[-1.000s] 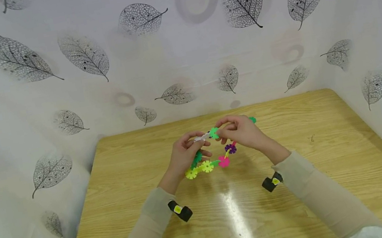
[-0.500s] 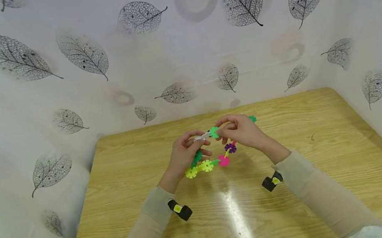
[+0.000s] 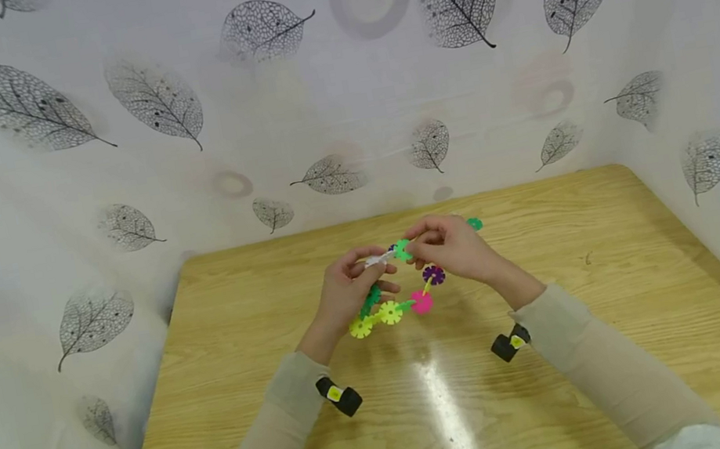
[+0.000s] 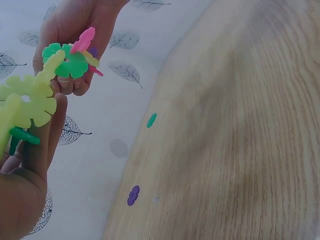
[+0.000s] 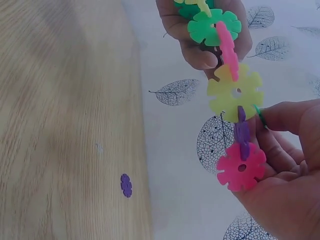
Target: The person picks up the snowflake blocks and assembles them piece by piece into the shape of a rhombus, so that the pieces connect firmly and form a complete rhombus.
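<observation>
My left hand (image 3: pixel 349 286) pinches a white snowflake disc (image 3: pixel 376 260) between thumb and fingers. Close to its right, my right hand (image 3: pixel 451 245) pinches a bright green snowflake disc (image 3: pixel 403 250), seen edge-on in the right wrist view. Below the hands hangs a chain of slotted snowflake discs, raised over the table: dark green (image 3: pixel 371 300) by the left palm, yellow (image 3: pixel 391 313), pink (image 3: pixel 421 302), and purple (image 3: pixel 434 275) under the right hand. The right wrist view shows a yellow disc (image 5: pixel 235 92) joined through a purple one (image 5: pixel 242 132) to a pink one (image 5: pixel 242 167).
On the wooden table (image 3: pixel 282 444), a loose green disc (image 3: pixel 475 223) lies near the far edge, beyond the right hand. A loose purple disc (image 4: pixel 133 195) lies near that edge too. A white leaf-print curtain (image 3: pixel 311 105) stands behind and along both sides.
Both hands keep their holds on the white and green discs. My right hand and the purple end of the chain have shifted very slightly left; the head view has tilted a little.
</observation>
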Motion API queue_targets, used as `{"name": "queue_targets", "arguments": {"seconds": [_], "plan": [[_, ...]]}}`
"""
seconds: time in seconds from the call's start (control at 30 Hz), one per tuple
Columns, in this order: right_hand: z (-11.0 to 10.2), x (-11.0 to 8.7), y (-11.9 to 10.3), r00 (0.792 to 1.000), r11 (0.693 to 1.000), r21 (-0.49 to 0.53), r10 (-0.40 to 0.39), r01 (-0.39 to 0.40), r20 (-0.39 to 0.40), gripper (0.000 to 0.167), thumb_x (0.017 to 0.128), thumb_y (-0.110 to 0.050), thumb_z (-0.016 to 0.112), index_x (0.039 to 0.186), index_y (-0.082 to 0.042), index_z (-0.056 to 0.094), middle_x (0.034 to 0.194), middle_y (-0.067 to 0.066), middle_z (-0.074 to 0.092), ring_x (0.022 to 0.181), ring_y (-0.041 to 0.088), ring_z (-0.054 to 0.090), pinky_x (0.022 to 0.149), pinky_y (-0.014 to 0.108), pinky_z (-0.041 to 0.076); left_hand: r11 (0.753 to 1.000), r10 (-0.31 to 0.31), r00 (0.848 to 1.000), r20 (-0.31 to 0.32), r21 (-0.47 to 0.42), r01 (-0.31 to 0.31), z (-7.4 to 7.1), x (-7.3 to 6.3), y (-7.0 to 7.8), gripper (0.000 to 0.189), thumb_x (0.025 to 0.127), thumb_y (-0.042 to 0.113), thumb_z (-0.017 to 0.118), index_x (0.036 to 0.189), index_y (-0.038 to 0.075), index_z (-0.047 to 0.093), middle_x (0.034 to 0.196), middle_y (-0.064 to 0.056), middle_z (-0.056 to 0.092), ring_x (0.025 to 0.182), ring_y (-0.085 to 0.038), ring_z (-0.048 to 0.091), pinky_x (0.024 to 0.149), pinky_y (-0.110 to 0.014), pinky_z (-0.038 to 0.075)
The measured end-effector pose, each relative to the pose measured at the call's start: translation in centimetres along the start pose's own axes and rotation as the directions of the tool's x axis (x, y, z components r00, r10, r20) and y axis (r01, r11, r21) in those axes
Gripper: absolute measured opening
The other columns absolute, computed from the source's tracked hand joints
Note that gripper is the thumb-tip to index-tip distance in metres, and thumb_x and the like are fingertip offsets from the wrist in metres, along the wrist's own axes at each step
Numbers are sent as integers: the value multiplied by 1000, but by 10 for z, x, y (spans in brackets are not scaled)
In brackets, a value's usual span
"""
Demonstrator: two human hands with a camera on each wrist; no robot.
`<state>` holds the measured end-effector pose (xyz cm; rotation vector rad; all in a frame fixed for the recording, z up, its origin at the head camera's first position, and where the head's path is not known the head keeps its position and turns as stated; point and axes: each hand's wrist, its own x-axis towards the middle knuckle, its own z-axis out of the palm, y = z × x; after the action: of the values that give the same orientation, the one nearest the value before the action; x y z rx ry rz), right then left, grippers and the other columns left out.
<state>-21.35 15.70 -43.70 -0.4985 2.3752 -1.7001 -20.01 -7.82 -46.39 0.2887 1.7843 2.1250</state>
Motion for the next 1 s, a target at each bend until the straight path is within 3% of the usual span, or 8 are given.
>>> {"name": "queue_targets", "arguments": {"seconds": [0.2, 0.4, 0.67, 0.8, 0.93, 1.0], "plan": [[2, 0, -2, 1000, 1000, 0, -10, 10, 3, 26, 104, -11, 64, 125, 5, 66, 103, 22, 78, 81, 21, 75, 75, 31, 67, 1000, 2, 1000, -5, 7, -2, -1, -1, -2, 27, 107, 9, 61, 132, -1, 62, 92, 0, 80, 74, -16, 79, 68, -30, 68], [2, 2, -1, 1000, 1000, -12, -23, 23, 19, 26, 105, -9, 63, 125, 6, 66, 103, 23, 77, 83, 26, 75, 73, 30, 66, 1000, 4, 1000, -8, 15, -4, 0, -3, -1, 27, 106, 8, 62, 131, -2, 63, 93, -2, 80, 73, -16, 79, 68, -30, 68], [3, 3, 0, 999, 999, -24, -20, 21, 27, 27, 106, -10, 62, 126, 7, 67, 105, 26, 76, 81, 18, 74, 73, 28, 65, 999, 6, 1000, -9, 33, -6, 2, -3, -2, 27, 106, 9, 61, 132, -2, 63, 94, -2, 80, 74, -15, 79, 69, -32, 68], [2, 4, 0, 1000, 999, -34, -16, 16, 24, 27, 106, -11, 62, 127, 5, 68, 103, 24, 76, 82, 21, 74, 77, 39, 67, 1000, 19, 1000, 2, 20, -19, 2, -2, -3, 26, 107, 7, 61, 131, -3, 62, 95, -3, 80, 74, -16, 79, 68, -31, 68], [-1, 5, 1, 1000, 998, -52, -20, 21, 21, 28, 107, -13, 62, 128, 3, 70, 103, 22, 76, 84, 22, 73, 83, 53, 66, 1000, 25, 998, 56, 7, -25, 4, -1, -4, 29, 106, 4, 59, 135, -3, 57, 99, -3, 79, 75, -17, 79, 63, -28, 67], [-1, 5, 2, 999, 998, -58, -26, 27, 21, 29, 107, -14, 62, 130, 3, 70, 103, 23, 76, 85, 24, 73, 83, 50, 66, 1000, 16, 997, 78, 1, -16, 5, 0, -5, 32, 106, 3, 58, 138, -3, 55, 102, -3, 78, 75, -17, 79, 61, -28, 66]]}}
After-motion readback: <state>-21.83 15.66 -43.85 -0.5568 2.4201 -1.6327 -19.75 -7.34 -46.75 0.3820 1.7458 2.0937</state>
